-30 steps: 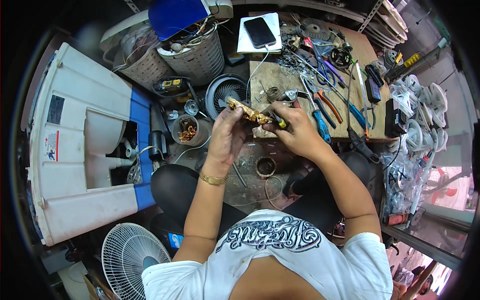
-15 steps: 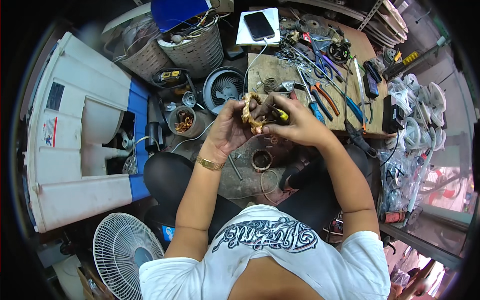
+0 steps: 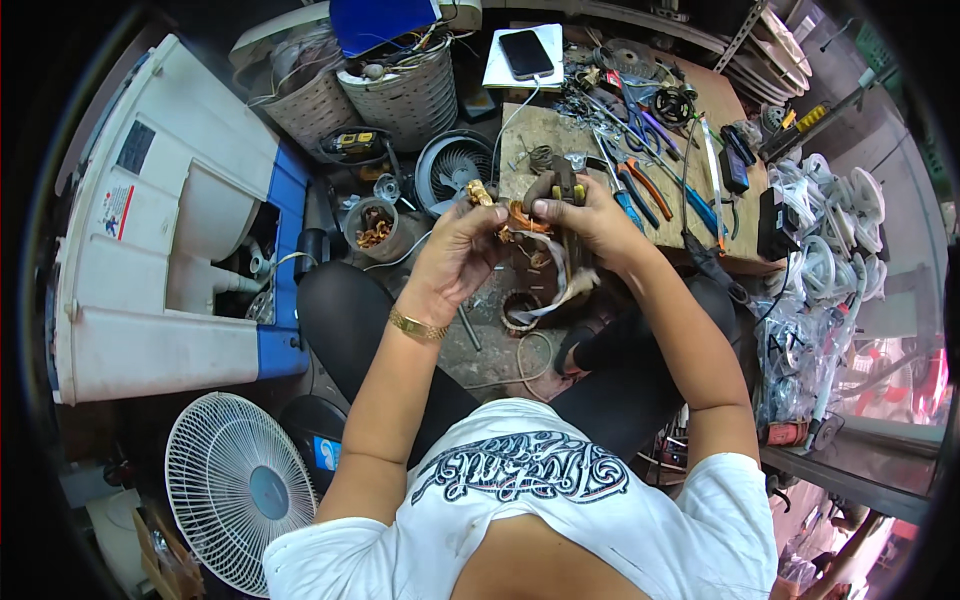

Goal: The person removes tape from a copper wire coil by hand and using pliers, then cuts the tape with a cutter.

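Note:
In front of my chest, my left hand (image 3: 462, 250) is closed round a yellowish coil of copper winding (image 3: 480, 193), its thumb toward the middle. Loose copper wire (image 3: 522, 216) shows between the two hands. My right hand (image 3: 590, 222) is closed on a dark tool with yellow on it (image 3: 579, 191); its kind is mostly hidden by the fingers. Below the hands hangs a pale, ragged strip (image 3: 574, 288), blurred. On the floor under it lies a dark ring-shaped motor core (image 3: 521, 313), between my legs.
A plastic tub (image 3: 376, 230) of copper scraps stands to the left, near a grey fan housing (image 3: 450, 170). Pliers (image 3: 648, 190), scissors and screwdrivers lie on the wooden board (image 3: 530, 125) at right. A white fan (image 3: 240, 490) stands at lower left; bagged white parts (image 3: 800, 350) lie right.
The coil has turned in my left hand and tilted leftward. My right hand's hold on the tool has turned, and a pale strip now hangs below. The whole view has shifted slightly.

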Motion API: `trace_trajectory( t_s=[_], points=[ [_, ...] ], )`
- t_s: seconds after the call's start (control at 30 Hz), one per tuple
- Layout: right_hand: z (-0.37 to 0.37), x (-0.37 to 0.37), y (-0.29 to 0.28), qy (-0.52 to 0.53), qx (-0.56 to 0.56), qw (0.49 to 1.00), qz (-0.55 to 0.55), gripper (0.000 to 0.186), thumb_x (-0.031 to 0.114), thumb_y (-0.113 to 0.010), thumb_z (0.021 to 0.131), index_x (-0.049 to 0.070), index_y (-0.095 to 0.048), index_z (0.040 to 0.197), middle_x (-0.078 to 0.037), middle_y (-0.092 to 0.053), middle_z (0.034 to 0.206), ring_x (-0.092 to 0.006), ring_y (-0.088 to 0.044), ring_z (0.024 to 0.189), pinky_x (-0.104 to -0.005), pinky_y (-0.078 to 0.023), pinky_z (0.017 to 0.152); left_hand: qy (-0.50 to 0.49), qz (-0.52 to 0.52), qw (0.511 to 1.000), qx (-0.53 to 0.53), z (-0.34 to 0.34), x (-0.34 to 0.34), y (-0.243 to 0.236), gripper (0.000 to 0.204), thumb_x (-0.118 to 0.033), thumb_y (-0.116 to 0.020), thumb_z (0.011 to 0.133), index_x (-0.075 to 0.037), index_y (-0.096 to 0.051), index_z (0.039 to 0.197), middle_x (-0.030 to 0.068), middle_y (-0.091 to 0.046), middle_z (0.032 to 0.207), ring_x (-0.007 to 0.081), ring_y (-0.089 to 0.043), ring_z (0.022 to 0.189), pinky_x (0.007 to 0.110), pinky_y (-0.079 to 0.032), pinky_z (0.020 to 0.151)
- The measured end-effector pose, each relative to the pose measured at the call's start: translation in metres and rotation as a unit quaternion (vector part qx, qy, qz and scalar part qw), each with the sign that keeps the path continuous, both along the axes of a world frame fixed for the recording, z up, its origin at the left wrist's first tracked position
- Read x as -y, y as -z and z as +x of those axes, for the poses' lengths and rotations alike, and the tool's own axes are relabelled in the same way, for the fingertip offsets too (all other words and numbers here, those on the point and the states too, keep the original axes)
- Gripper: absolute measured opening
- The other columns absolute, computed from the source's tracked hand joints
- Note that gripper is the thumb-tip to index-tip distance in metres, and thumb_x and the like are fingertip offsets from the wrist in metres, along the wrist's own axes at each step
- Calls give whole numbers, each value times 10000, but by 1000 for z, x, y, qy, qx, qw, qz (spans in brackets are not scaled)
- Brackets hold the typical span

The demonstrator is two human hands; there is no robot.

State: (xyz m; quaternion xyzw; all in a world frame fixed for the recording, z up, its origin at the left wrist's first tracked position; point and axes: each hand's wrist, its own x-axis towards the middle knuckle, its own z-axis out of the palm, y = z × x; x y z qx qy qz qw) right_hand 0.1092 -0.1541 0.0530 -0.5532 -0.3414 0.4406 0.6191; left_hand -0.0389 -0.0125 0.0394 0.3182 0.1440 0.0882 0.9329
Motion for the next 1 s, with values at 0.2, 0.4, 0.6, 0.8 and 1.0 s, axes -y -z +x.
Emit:
trace_trajectory(
  t_s=[0.2,0.4,0.6,0.8,1.0],
  points=[
    [-30,18,4,38,-106,994,-2,244,152,-709,875,11,-633,1059,-31,-665,902,-99,-617,777,-242,-510,707,-85,98,992,1,-18,24,-8,216,-18,-639,874,-15,-523,1057,76,-632,994,177,-659,890,341,-567,812],
    [-47,46,-3,40,187,981,36,243,41,-755,803,-12,-651,1016,-60,-673,899,-105,-633,826,-282,-528,730,-105,155,982,8,-30,45,-5,269,-18,-653,872,-18,-490,1086,76,-609,1011,184,-655,877,334,-555,801],
    [-48,84,10,-7,267,963,-24,182,96,-728,840,-20,-632,942,-12,-619,751,-69,-576,663,-254,-472,573,-41,225,972,-46,-36,65,1,323,-11,-633,860,-13,-466,1136,85,-612,1028,184,-663,895,324,-558,784],
    [-39,112,22,-68,-37,995,-57,203,199,-711,879,27,-631,952,5,-585,725,-70,-522,607,-233,-428,531,-71,489,869,-19,-31,95,8,487,17,-660,803,-6,-425,1229,60,-595,1077,129,-580,977,291,-498,877],
    [-41,82,48,39,216,976,4,150,119,-685,871,-5,-631,938,-119,-644,741,-205,-618,634,-311,-474,601,-128,369,919,-58,-19,102,52,477,46,-614,784,-10,-449,1228,52,-577,1062,129,-580,993,281,-493,853]
  ],
)
